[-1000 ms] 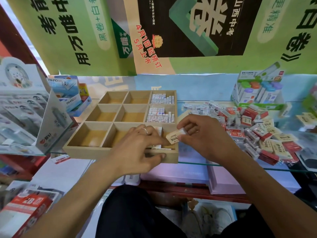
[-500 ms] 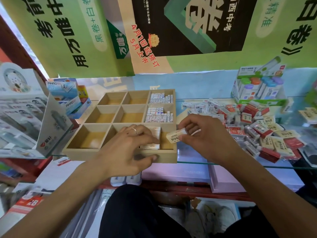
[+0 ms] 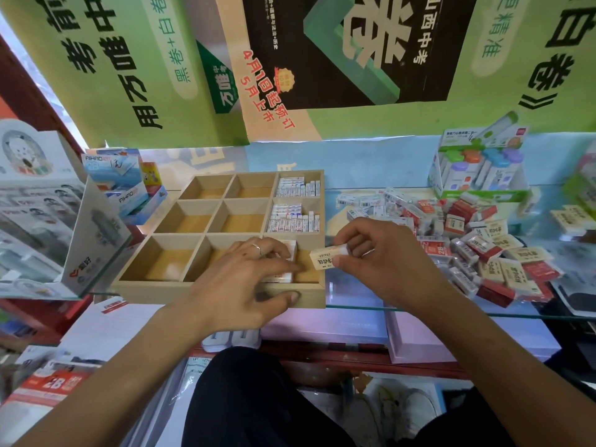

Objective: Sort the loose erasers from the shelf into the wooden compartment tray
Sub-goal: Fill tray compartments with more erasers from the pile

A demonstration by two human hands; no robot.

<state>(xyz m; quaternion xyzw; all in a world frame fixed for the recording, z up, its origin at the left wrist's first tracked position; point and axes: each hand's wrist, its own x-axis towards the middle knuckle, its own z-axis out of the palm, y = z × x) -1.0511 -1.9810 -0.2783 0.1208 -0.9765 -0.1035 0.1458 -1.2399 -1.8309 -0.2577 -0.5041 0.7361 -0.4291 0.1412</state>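
Over nine-compartment tray, one pinched eraser

Left hand spread flat, fingers reaching forward; right hand curled, thumb and fingertips pinching

Rear wall — green poster | shelf left — blue AIHAO boxes | shelf right rear — display carton of capped items | below shelf — pink boxes

Bare forearms, ring, black trousers.
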